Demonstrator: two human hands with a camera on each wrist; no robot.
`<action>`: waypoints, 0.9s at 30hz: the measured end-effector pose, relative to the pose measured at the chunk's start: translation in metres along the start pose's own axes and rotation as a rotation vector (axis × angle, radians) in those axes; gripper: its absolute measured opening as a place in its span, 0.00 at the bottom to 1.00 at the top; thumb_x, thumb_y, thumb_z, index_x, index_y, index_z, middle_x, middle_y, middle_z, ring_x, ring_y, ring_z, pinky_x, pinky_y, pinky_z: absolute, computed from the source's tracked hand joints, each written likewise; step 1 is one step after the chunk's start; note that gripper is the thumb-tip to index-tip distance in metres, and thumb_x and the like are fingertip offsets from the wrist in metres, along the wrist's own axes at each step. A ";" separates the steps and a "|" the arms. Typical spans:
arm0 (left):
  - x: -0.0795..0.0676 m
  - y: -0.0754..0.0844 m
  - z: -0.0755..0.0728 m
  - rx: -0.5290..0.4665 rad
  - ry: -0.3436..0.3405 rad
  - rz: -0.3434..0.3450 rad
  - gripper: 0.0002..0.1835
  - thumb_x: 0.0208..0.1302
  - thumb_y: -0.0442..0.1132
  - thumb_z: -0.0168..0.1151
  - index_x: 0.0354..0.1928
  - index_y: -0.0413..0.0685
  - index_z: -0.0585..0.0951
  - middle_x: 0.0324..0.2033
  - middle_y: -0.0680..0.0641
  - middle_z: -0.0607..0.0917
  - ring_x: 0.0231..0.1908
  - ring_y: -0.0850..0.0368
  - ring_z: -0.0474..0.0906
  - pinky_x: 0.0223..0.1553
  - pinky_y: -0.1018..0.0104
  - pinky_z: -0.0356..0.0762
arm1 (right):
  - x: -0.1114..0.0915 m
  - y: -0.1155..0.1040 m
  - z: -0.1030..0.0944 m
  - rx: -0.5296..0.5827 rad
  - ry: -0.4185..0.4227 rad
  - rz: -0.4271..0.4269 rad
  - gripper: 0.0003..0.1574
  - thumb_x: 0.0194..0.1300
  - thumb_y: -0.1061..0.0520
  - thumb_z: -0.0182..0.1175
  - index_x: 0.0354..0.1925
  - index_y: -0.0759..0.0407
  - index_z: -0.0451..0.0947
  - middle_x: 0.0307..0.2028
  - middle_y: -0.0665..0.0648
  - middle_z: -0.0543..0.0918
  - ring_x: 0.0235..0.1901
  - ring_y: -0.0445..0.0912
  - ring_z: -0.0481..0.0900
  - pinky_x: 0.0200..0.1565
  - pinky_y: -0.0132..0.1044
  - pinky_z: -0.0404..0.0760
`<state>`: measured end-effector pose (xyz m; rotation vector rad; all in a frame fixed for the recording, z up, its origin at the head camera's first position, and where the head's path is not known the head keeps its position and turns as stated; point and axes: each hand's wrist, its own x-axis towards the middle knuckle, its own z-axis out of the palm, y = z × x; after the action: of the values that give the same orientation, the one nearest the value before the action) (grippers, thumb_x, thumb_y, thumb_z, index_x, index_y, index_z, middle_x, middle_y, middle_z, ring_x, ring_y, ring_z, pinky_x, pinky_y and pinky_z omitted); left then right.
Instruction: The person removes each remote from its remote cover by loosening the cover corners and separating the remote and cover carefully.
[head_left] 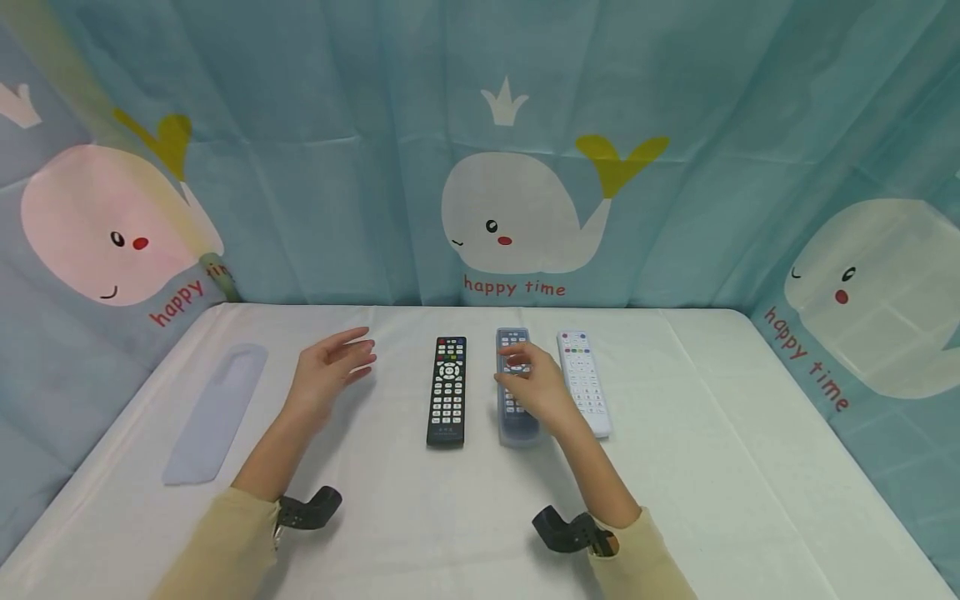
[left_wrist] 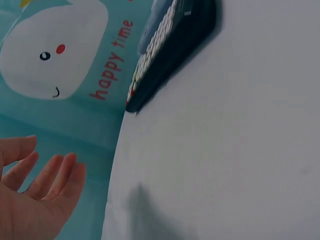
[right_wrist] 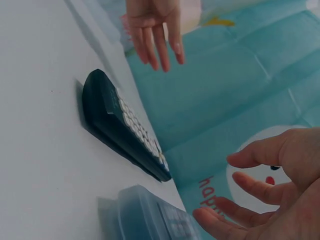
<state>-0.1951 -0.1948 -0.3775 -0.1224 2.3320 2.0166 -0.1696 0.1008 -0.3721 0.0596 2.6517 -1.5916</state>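
My left hand hovers over the table between a flat translucent sleeve and a black remote control. Its fingers are relaxed and hold nothing. Above a remote control in a translucent bluish cover is my right hand, hiding part of its buttons. The right wrist view shows that hand's fingers slightly bent and spread, with nothing between them. Right of the covered remote lies a white remote control. The black remote's side shows in the left wrist view.
A white cloth covers the table. Behind it hangs a blue-green curtain printed with whales, which also runs along both sides. Each wrist wears a black camera mount, one on the left and one on the right.
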 end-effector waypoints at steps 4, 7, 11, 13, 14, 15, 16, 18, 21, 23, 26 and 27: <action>0.002 0.003 0.022 0.018 0.021 -0.011 0.27 0.81 0.38 0.58 0.76 0.39 0.70 0.69 0.32 0.78 0.49 0.65 0.86 0.59 0.66 0.82 | 0.002 0.003 -0.006 0.018 0.002 0.011 0.25 0.72 0.61 0.64 0.65 0.59 0.78 0.64 0.67 0.80 0.58 0.62 0.82 0.60 0.56 0.82; 0.004 0.004 0.039 0.032 0.037 -0.028 0.26 0.81 0.38 0.58 0.76 0.42 0.72 0.68 0.34 0.79 0.56 0.53 0.85 0.62 0.60 0.81 | 0.003 0.005 -0.011 0.015 0.005 0.018 0.25 0.72 0.61 0.63 0.66 0.59 0.78 0.65 0.67 0.79 0.59 0.62 0.81 0.60 0.55 0.83; 0.006 0.006 0.060 0.034 0.024 -0.031 0.25 0.81 0.37 0.58 0.75 0.43 0.73 0.66 0.34 0.81 0.63 0.42 0.82 0.64 0.55 0.81 | 0.006 0.007 -0.016 0.030 0.013 0.035 0.26 0.72 0.61 0.62 0.67 0.59 0.76 0.66 0.67 0.78 0.59 0.63 0.80 0.60 0.55 0.82; 0.006 0.007 0.071 0.022 0.005 -0.015 0.25 0.80 0.35 0.59 0.75 0.43 0.73 0.65 0.34 0.81 0.63 0.41 0.81 0.64 0.53 0.81 | 0.007 0.008 -0.020 0.033 0.018 0.049 0.27 0.73 0.61 0.62 0.67 0.59 0.76 0.67 0.68 0.77 0.60 0.63 0.80 0.60 0.55 0.82; 0.006 0.008 0.076 0.021 -0.006 -0.007 0.25 0.80 0.35 0.59 0.75 0.42 0.73 0.65 0.34 0.81 0.62 0.40 0.82 0.64 0.53 0.81 | 0.008 0.008 -0.021 0.034 0.017 0.055 0.27 0.73 0.61 0.61 0.68 0.59 0.76 0.67 0.68 0.77 0.60 0.63 0.80 0.60 0.55 0.82; 0.006 0.009 0.081 0.019 -0.013 0.000 0.25 0.80 0.35 0.59 0.75 0.43 0.73 0.65 0.34 0.81 0.62 0.41 0.82 0.64 0.53 0.81 | 0.009 0.009 -0.023 0.033 0.018 0.058 0.27 0.73 0.61 0.61 0.68 0.59 0.75 0.67 0.68 0.77 0.60 0.63 0.80 0.60 0.54 0.82; 0.007 0.010 0.085 0.019 -0.019 0.007 0.25 0.79 0.34 0.59 0.75 0.43 0.73 0.64 0.34 0.82 0.62 0.41 0.82 0.63 0.53 0.82 | 0.010 0.009 -0.024 0.035 0.017 0.062 0.27 0.74 0.61 0.60 0.69 0.59 0.75 0.68 0.68 0.76 0.60 0.63 0.80 0.60 0.54 0.82; 0.006 0.011 0.094 0.025 -0.030 0.018 0.25 0.79 0.34 0.60 0.75 0.43 0.73 0.64 0.34 0.82 0.61 0.41 0.83 0.62 0.53 0.83 | 0.011 0.010 -0.026 0.038 0.015 0.063 0.27 0.74 0.61 0.60 0.69 0.59 0.74 0.68 0.69 0.76 0.60 0.63 0.80 0.59 0.53 0.83; 0.007 0.012 0.106 0.041 -0.040 0.026 0.26 0.78 0.35 0.61 0.75 0.44 0.73 0.64 0.35 0.83 0.60 0.41 0.83 0.60 0.53 0.84 | 0.012 0.012 -0.029 0.052 0.009 0.058 0.28 0.75 0.61 0.59 0.70 0.61 0.72 0.69 0.70 0.74 0.60 0.63 0.80 0.58 0.52 0.84; 0.006 0.012 0.113 0.056 -0.047 0.037 0.26 0.78 0.36 0.61 0.75 0.43 0.73 0.63 0.35 0.83 0.60 0.41 0.83 0.60 0.53 0.85 | 0.013 0.014 -0.032 0.059 0.007 0.057 0.28 0.76 0.61 0.59 0.71 0.62 0.71 0.70 0.70 0.73 0.60 0.64 0.80 0.59 0.51 0.85; 0.005 0.013 0.123 0.071 -0.052 0.043 0.26 0.78 0.37 0.61 0.75 0.43 0.73 0.62 0.36 0.84 0.60 0.41 0.84 0.59 0.53 0.85 | 0.015 0.017 -0.035 0.063 0.002 0.060 0.30 0.76 0.61 0.59 0.73 0.61 0.70 0.70 0.70 0.72 0.61 0.64 0.80 0.60 0.51 0.84; 0.005 0.013 0.126 0.074 -0.052 0.045 0.26 0.78 0.37 0.61 0.75 0.43 0.73 0.62 0.35 0.84 0.60 0.41 0.84 0.59 0.53 0.85 | 0.016 0.018 -0.036 0.064 0.000 0.061 0.30 0.76 0.61 0.59 0.73 0.61 0.70 0.70 0.70 0.72 0.61 0.64 0.80 0.60 0.51 0.84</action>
<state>-0.2027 -0.0686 -0.3830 -0.0135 2.3949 1.9254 -0.1853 0.1408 -0.3722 0.1420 2.5720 -1.6577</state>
